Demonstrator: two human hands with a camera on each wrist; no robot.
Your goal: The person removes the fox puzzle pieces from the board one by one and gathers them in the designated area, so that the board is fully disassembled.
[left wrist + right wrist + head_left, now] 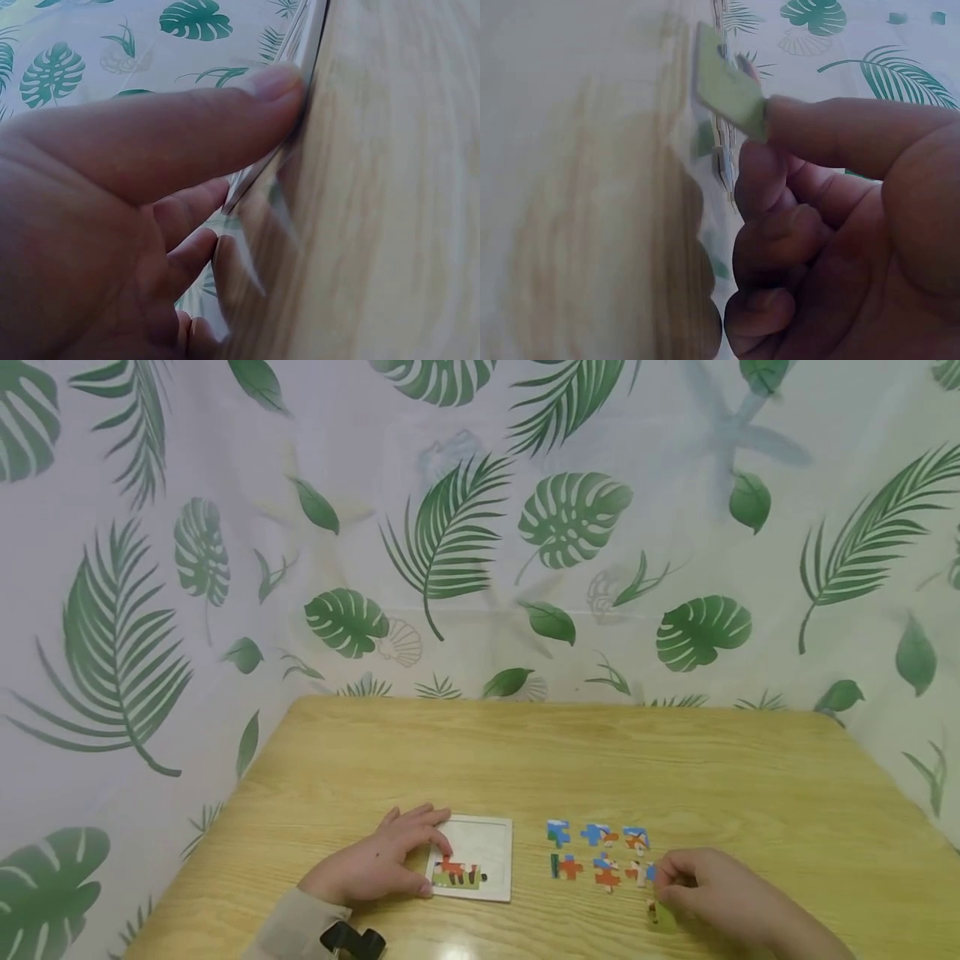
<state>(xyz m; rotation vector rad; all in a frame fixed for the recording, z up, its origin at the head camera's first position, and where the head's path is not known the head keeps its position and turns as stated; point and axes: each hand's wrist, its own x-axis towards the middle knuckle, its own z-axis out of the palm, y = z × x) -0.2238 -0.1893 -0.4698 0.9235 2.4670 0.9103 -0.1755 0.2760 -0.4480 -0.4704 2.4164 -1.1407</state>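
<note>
My left hand (390,858) holds the left side of a white square puzzle tray (501,860). Its thumb (270,97) lies along the tray's edge, while the index fingertip reaches joined puzzle pieces (465,878) in the tray's lower left, red above and green below. On the right, my right hand (712,889) pinches a green-cornered puzzle piece (727,86) between thumb and index finger, tilted up from the wooden table. The remaining fingers curl in toward the palm. Near that hand, several loose pieces (567,867) in blue, red and white lie in two rows.
The wooden table (480,760) extends behind the tray and pieces to a leaf-patterned curtain (450,668). A black device (352,941) sits at my left cuff. Between tray and loose pieces runs a narrow strip of tabletop.
</note>
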